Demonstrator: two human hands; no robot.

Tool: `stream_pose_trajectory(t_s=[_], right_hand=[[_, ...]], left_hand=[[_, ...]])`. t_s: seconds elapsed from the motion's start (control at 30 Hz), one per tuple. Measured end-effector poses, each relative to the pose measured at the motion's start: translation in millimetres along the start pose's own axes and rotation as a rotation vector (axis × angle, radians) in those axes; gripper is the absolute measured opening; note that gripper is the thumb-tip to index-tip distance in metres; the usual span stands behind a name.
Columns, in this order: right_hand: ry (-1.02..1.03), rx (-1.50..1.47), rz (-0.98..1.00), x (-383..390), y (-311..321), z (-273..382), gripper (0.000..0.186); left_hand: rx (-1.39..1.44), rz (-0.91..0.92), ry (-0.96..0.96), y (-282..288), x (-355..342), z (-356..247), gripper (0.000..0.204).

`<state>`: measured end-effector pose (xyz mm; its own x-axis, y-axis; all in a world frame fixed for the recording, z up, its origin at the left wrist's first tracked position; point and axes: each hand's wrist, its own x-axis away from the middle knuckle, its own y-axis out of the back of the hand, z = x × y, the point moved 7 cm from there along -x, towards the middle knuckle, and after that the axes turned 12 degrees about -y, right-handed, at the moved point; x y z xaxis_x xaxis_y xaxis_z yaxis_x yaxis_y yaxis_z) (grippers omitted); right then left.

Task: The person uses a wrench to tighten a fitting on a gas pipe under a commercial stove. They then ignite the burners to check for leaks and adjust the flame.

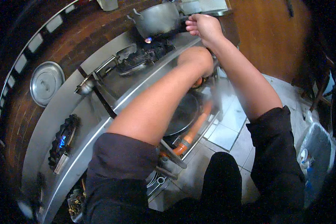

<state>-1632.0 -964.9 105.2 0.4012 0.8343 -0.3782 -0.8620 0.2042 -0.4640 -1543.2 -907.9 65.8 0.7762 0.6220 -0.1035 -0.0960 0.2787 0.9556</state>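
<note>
My left hand bends down over the front edge of the metal stove. Its fingers are hidden below that edge, so what they touch cannot be made out. My right hand is raised at the stove's far end, beside a large grey metal pot. Its fingers are curled in and closed; whatever may be inside them is hidden. Beneath the pot a small flame shows at a blackened burner.
Another burner at the left shows a blue flame. A small metal pan with a dark handle and a round lid are nearby. Below the stove are an orange pipe and a dark round pan. A plastic-lined bin stands right.
</note>
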Motion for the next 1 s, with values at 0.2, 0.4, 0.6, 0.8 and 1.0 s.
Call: stream_pose_trajectory(t_s=[0.2, 0.4, 0.6, 0.8, 1.0], right_hand=[[-0.077, 0.068, 0.044, -32, -9, -23, 0.015], [-0.177, 0.156, 0.118, -51, -17, -45, 0.017], [-0.347, 0.186, 0.212, -49, -26, -62, 0.02], [-0.359, 0.176, 0.229, -41, -27, -66, 0.019], [-0.225, 0.218, 0.336, -52, -12, -69, 0.017]], left_hand=[[0.085, -0.084, 0.062, -8, -16, 10, 0.027], [0.059, 0.006, -0.124, -16, -20, 6, 0.026], [0.034, -0.02, -0.264, -20, -2, 8, 0.024], [0.004, -0.348, -0.287, -11, 18, 0, 0.021], [-0.106, -0.499, 0.009, 73, 23, 66, 0.018]])
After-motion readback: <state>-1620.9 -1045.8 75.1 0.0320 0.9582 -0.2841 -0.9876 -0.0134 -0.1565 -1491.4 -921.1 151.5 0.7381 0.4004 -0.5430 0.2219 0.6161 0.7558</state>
